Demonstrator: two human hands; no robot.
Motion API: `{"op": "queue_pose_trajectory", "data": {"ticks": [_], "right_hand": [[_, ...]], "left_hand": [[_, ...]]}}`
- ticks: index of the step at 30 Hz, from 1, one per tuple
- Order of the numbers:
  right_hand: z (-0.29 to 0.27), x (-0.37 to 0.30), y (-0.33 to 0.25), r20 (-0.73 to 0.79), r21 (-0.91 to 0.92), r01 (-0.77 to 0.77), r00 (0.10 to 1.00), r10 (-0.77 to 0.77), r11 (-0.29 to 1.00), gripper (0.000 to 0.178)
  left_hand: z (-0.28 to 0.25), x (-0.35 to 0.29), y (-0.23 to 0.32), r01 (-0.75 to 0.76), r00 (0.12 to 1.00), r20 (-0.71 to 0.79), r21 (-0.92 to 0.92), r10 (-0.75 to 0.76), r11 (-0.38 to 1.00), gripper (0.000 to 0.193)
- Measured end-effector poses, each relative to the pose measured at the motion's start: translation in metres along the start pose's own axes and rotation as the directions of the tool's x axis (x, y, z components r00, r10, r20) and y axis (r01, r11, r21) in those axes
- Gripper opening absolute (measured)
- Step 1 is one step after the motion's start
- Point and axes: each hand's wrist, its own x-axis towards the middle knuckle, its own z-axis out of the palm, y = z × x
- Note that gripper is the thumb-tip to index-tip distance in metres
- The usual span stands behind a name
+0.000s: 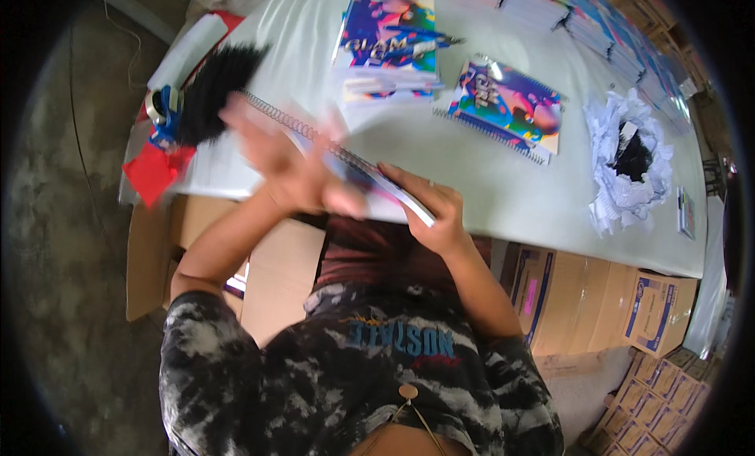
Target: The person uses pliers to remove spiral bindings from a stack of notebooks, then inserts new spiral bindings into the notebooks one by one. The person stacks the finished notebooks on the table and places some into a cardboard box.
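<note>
A spiral notebook (370, 171) is held tilted over the table's near edge, its wire coil along the upper side. My right hand (437, 212) grips its lower right end, thumb and fingers closed on the cover and pages. Over the notebook's left half is my left hand (295, 169), blurred by motion, with fingers spread; whether its palm touches the notebook I cannot tell. Beyond them lie a stack of colourful spiral notebooks (503, 106) and, farther left, another colourful notebook pile (389, 35) with a dark pen-like thing on top.
On the white-covered table (550, 196), a black bristly bundle (224, 86) and a blue tape dispenser (163, 114) sit at left, above a red piece (151, 173). Crumpled paper (625, 165) holds something black at right. Notebook stacks (582, 23) line the far edge; cardboard boxes (582, 295) stand below.
</note>
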Motion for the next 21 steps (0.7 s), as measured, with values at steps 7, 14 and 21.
{"op": "queue_pose_trajectory", "data": {"ticks": [7,14,21], "right_hand": [[0.008,0.003,0.002,0.037,0.111,-0.047,0.998,0.043,0.993,0.048],[0.016,0.009,0.003,0.014,0.07,0.041,0.999,-0.042,0.997,0.044],[0.026,0.007,-0.005,0.016,0.065,-0.002,1.0,0.001,0.998,0.043]], "left_hand": [[-0.004,-0.016,0.037,-0.229,0.944,0.184,-0.233,0.274,0.945,0.093],[-0.003,0.011,0.048,0.312,0.945,0.207,-0.347,-0.252,0.884,0.087],[-0.007,0.034,0.009,0.072,0.992,-0.104,0.018,-0.07,0.997,0.095]]}}
